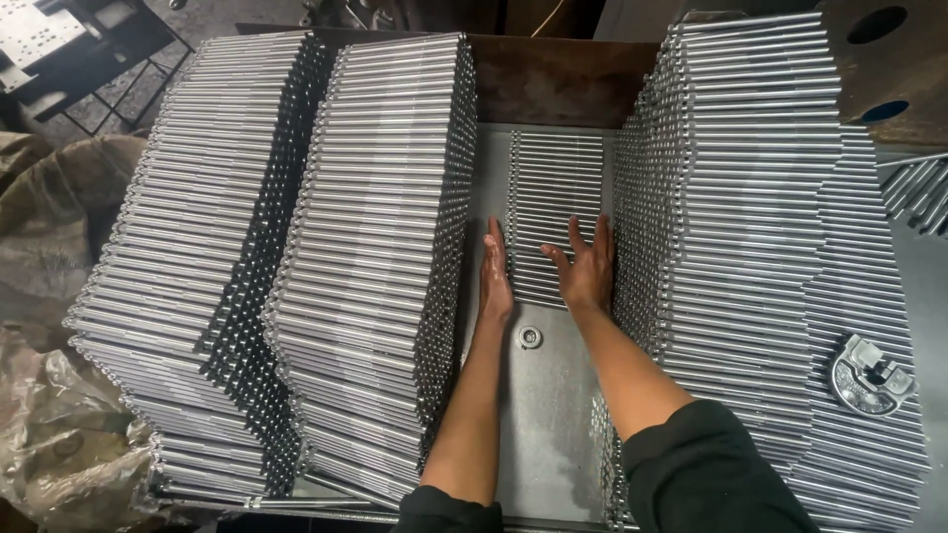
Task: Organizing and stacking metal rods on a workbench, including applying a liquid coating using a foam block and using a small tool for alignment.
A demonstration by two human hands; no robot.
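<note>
Surface: grey metal tray [553, 415], tall stacks of steel rods [375, 247] walling both sides.
Left hand [496, 274]: fingers straight, edge-on, squaring the flat row of rods [556, 197], gripping nothing.
Right hand [587, 268]: fingers spread, pressing that row level, holding nothing.

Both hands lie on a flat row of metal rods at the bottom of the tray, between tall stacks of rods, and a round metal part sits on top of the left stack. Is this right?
Not quite. In the head view the round metal part sits on the right stack, not the left stack. The rest holds: the left hand and right hand lie on the flat row of rods at the bottom of the tray.
</note>
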